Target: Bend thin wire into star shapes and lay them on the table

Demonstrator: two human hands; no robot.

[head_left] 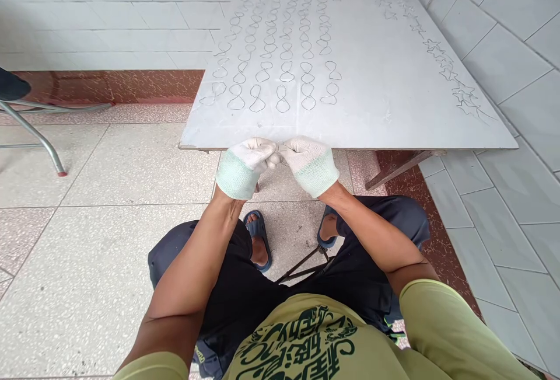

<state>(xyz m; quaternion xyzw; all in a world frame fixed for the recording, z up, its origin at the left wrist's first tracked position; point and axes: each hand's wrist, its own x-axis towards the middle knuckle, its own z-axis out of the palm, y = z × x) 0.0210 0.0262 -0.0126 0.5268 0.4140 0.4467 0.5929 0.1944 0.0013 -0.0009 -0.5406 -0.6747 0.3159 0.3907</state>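
My left hand (250, 161) and my right hand (307, 161), both in white gloves with pale green cuffs, meet at the table's near edge. Their fingers are pinched together on a thin wire (283, 162), of which only a small dark bit shows between them; its shape is mostly hidden. Beyond my hands, several wire figure-eights (283, 100) lie in rows on the white tabletop (371, 88). Along the table's right side are several star-shaped wire pieces (466, 100), some overlapping.
White tiled walls (503, 35) border the table at the back and right. A metal-legged chair (41, 129) stands at the left on the speckled floor (109, 269). Below the tabletop are a slanted table leg (398, 171) and my knees.
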